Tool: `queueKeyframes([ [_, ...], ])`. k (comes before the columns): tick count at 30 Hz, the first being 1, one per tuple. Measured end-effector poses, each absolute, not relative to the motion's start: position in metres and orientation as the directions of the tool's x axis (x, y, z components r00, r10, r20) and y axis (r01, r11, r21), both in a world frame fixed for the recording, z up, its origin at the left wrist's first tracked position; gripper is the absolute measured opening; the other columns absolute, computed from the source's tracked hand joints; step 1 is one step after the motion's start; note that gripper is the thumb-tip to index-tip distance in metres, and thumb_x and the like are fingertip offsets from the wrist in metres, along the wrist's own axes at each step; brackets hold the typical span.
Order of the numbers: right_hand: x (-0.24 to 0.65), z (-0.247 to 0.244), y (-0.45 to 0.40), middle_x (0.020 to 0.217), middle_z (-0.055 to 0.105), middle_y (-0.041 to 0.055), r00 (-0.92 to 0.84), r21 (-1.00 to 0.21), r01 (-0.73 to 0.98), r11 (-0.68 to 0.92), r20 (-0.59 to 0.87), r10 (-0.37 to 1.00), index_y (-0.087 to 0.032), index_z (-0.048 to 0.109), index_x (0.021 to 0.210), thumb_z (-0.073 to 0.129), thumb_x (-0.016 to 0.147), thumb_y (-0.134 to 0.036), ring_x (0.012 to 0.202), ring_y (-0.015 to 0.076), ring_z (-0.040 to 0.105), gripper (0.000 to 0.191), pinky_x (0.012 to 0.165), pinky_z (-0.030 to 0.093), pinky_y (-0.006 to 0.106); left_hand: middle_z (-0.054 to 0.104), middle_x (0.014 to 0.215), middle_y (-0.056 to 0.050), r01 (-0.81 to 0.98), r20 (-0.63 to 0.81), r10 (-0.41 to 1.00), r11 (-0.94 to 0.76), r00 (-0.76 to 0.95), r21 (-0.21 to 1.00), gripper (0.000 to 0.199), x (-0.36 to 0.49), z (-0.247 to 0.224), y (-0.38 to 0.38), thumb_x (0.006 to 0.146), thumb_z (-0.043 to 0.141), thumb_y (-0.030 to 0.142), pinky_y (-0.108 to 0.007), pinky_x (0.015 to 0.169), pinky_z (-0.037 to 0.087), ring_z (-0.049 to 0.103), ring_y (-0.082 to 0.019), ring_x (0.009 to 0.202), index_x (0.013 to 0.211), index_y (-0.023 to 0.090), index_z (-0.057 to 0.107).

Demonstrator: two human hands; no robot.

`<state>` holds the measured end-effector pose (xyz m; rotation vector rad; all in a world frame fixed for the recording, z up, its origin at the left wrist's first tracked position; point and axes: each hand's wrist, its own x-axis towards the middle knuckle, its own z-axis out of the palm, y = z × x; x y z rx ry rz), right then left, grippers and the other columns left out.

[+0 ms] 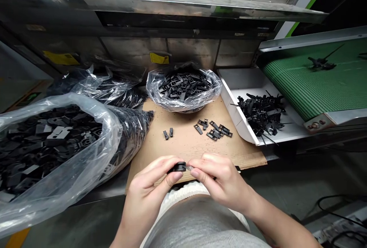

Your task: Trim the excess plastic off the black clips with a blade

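- Holds a small black plastic part [180, 166] in the left hand [149, 181], clamped between thumb and fingers, raised over the near side of the cardboard sheet [177, 144].
- Pinches a slim piece in the right hand [220, 175], thumb pressed towards the index finger; shows only a pale tip [189, 168] just beside the part. Cannot tell whether touching it.
- Looks light and stiff, likely moulded plastic; probably a little slick at the faces, not easily crushed.
- Best taken by the outer sides, keeping fingertips off the end facing the right hand.
- Scattered farther ahead on the cardboard: two short black pieces [171, 132] and, to the right, a cluster of slotted black pieces [215, 134].
- Hemmed at left by a large plastic bag [113, 125], loose-rimmed and apt to snag; ahead by a smaller clear bag [183, 105]; at right by the white tray [236, 119], with thin stems poking over.
- Leaves most room between hands and loose pieces, low over the cardboard.
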<state>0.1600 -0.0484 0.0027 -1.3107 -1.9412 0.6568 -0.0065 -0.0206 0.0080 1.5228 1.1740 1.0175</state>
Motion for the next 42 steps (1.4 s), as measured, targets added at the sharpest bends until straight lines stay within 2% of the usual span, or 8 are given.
queueKeyframes([
  [4,0.160,0.004,-0.047,0.061,0.051,0.0019,-0.246,-0.696,0.619,0.365,0.270,0.931,-0.014,0.065,0.081,0.037,0.092,-0.026,0.056,0.0121,0.044,0.032,0.056,0.036,0.024,0.070,0.081,0.003,0.164,0.025,0.980,-0.058,0.199,0.985,0.010,-0.007,0.009,-0.020,0.069,0.066,0.021,-0.020,0.070,0.049,0.063,-0.015,0.077,0.074,0.026,0.072],
  [11,0.157,-0.005,-0.041,0.059,0.052,0.0044,-0.117,-0.578,0.694,0.430,0.499,0.859,-0.011,0.067,0.082,0.044,0.089,-0.025,0.058,0.0147,0.044,0.027,0.057,0.037,0.027,0.068,0.065,0.000,0.045,-0.145,0.952,0.138,0.269,0.989,0.006,-0.004,0.015,-0.020,0.066,0.068,0.024,-0.023,0.061,0.050,0.062,-0.015,0.062,0.070,0.022,0.073],
  [15,0.161,-0.011,-0.036,0.070,0.057,0.0055,-0.023,-0.720,0.569,0.398,0.469,0.883,-0.014,0.065,0.091,0.044,0.089,-0.024,0.066,0.0152,0.051,0.023,0.063,0.042,0.027,0.068,0.066,-0.002,0.041,-0.144,0.942,0.138,0.304,0.990,0.008,-0.001,0.012,-0.022,0.068,0.067,0.026,-0.024,0.062,0.051,0.063,-0.017,0.064,0.070,0.021,0.072],
  [18,0.165,-0.011,-0.037,0.076,0.056,0.0040,0.004,-0.865,0.382,0.325,0.353,0.936,-0.017,0.064,0.093,0.044,0.090,-0.027,0.069,0.0138,0.054,0.023,0.063,0.044,0.026,0.069,0.080,-0.002,0.093,-0.074,0.958,0.050,0.277,0.994,0.010,-0.004,0.006,-0.019,0.071,0.064,0.024,-0.023,0.066,0.053,0.064,-0.018,0.074,0.077,0.024,0.072],
  [21,0.167,-0.009,-0.043,0.067,0.054,0.0000,0.003,-0.940,0.274,0.206,0.215,0.977,-0.017,0.062,0.093,0.039,0.092,-0.026,0.055,0.0094,0.051,0.024,0.054,0.042,0.021,0.068,0.091,0.000,0.212,0.120,0.933,-0.200,0.338,0.956,0.017,-0.009,0.000,-0.016,0.074,0.062,0.019,-0.022,0.070,0.053,0.064,-0.017,0.083,0.085,0.028,0.070],
  [27,0.164,0.002,-0.051,0.057,0.048,-0.0026,-0.085,-0.877,0.442,0.188,0.168,0.982,-0.017,0.057,0.076,0.039,0.091,-0.021,0.052,0.0091,0.045,0.024,0.053,0.036,0.021,0.063,0.107,0.000,0.415,0.497,0.750,-0.657,0.435,0.629,0.038,-0.016,-0.005,-0.017,0.077,0.053,0.003,-0.024,0.086,0.046,0.060,-0.015,0.095,0.105,0.027,0.062],
  [35,0.164,0.006,-0.047,0.058,0.049,-0.0020,-0.185,-0.831,0.493,0.258,0.190,0.964,-0.017,0.056,0.072,0.040,0.090,-0.020,0.054,0.0097,0.046,0.024,0.054,0.035,0.021,0.064,0.106,0.000,0.402,0.503,0.722,-0.686,0.474,0.606,0.037,-0.018,-0.003,-0.019,0.078,0.051,0.001,-0.024,0.086,0.046,0.059,-0.015,0.097,0.104,0.026,0.062],
  [42,0.175,0.012,-0.036,0.053,0.045,-0.0042,-0.384,-0.957,0.275,0.096,-0.018,0.923,-0.014,0.059,0.069,0.044,0.088,-0.025,0.048,0.0068,0.041,0.027,0.047,0.033,0.018,0.067,0.102,0.000,0.384,0.455,0.746,-0.650,0.486,0.656,0.029,-0.019,-0.004,-0.020,0.080,0.052,0.010,-0.022,0.079,0.050,0.064,-0.016,0.089,0.099,0.027,0.065],
])
